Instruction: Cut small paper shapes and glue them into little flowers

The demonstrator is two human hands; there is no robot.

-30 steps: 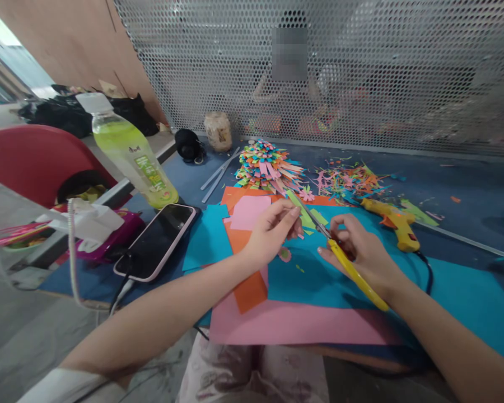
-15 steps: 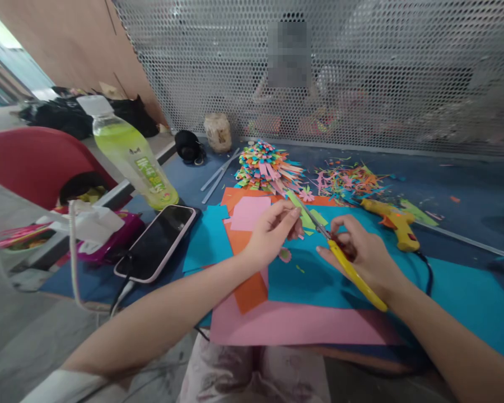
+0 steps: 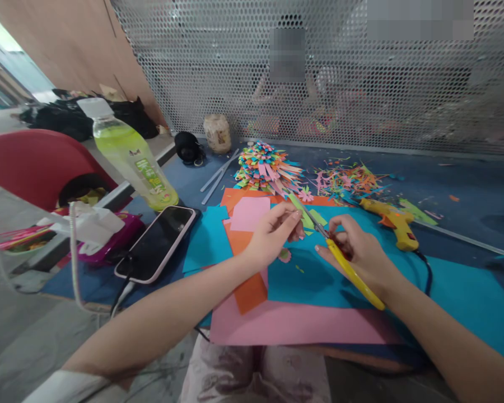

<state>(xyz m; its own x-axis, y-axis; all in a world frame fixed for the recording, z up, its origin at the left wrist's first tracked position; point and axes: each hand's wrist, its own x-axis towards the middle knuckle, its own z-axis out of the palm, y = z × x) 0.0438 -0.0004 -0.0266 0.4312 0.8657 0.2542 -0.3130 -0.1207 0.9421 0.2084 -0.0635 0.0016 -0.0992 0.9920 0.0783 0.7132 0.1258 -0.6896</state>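
Observation:
My left hand [image 3: 277, 229] is closed in a pinch over the blue sheet, on a small piece of paper mostly hidden by the fingers. Beside its fingertips lies a narrow green paper strip [image 3: 297, 206]. My right hand [image 3: 355, 249] grips yellow-handled scissors [image 3: 350, 271], blades pointing away to the upper left across the green paper. More green paper pieces [image 3: 318, 219] lie around the blades. Below my left fingers is a small pink paper flower [image 3: 285, 256]. Under both hands spreads a blue paper sheet [image 3: 319, 288], over a pink sheet [image 3: 302, 324].
Behind the hands stand a fringed multicoloured paper pile [image 3: 269, 168] and paper scraps [image 3: 348, 180]. A yellow glue gun [image 3: 392, 221] lies at right, its cord trailing forward. At left are a phone [image 3: 157, 243], a green drink bottle [image 3: 134, 159] and a purple box [image 3: 109, 238]. Perforated metal [image 3: 218, 61] rises behind.
The scissor tips have shifted slightly right and toward me, and the green strip beside my left fingers has moved slightly too. Both hands stay almost in place.

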